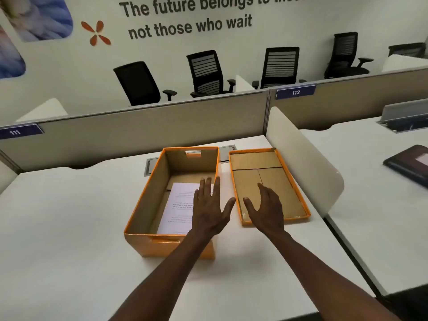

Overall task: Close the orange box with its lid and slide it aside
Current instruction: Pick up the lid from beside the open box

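Orange box point(148, 205): sitting open on the white tabletop point(69, 216), midway between its left and right edges and toward the far edge; a handle slot is showing in the far wall.
Contents: a printed sheet of paper point(179, 208) is lying flat on the box floor, toward the near right corner.
Lid point(268, 184): lying upside down just beside the box on its right, brown inner face up, orange rim standing; its right long side is running near the curved white divider point(301, 158) at the tabletop's right edge.
Left hand point(209, 209): hovering spread wide and holding nothing, over the box's right wall, fingers pointing away.
Right hand point(266, 209): hovering open and holding nothing, fingers loosely curved, over the near left corner of the lid; contact with the lid cannot be told.
Step in hand, as judged: reaching for the lid, which is not yet gripped.
Handling advice: taking the lid by both long sides, turning it over so the rim is facing down, squaring all four corners over the box before pressing, and keeping the paper flat under it.
Hidden or unclear: the forearm is covering the near right corner of the box; the print on the paper is too small to read; the lid's orange outer face is out of sight.
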`<state>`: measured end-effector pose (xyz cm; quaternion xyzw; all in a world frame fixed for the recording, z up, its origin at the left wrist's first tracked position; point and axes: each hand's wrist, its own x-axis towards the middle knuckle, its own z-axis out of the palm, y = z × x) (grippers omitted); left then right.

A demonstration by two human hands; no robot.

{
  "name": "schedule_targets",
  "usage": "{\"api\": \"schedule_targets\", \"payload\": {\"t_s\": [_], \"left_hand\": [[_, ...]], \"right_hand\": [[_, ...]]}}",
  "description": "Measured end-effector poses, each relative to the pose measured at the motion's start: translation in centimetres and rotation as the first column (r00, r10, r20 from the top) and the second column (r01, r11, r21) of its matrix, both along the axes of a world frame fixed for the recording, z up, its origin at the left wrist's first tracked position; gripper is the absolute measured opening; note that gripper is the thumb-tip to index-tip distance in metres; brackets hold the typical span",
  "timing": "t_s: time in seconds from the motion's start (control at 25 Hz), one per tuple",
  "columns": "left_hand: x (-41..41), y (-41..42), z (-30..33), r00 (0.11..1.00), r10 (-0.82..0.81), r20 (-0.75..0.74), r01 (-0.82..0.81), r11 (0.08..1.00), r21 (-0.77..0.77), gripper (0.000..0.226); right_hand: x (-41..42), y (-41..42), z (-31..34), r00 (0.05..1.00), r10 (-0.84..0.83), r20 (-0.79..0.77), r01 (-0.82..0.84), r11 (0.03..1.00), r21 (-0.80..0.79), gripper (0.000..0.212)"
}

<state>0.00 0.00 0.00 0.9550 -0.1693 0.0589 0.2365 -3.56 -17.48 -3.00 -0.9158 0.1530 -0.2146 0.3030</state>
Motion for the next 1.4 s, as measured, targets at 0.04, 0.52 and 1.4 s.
{"api": "schedule_targets", "payload": {"t_s": [0.04, 0.52, 1.4], "left_hand": [[0.0, -0.1, -0.3, 0.999, 0.03, -0.023, -0.03, 0.999, -0.01, 0.088], [0.0, -5.8, -0.1, 0.986, 0.082, -0.148, -0.098, 0.99, -0.104, 0.081], [-0.8, -10.8, 4.0, 0.769, -0.025, -0.639, -0.401, 0.76, -0.512, 0.042]], "right_hand": [[0.1, -0.3, -0.8, 0.999, 0.014, -0.047, -0.013, 1.0, 0.021, 0.067], [1.9, -0.6, -5.7, 0.895, 0.206, -0.395, -0.303, 0.932, -0.201, 0.035], [-5.1, -5.2, 3.0, 0.968, 0.138, 0.211, -0.246, 0.709, 0.662, 0.02]]}}
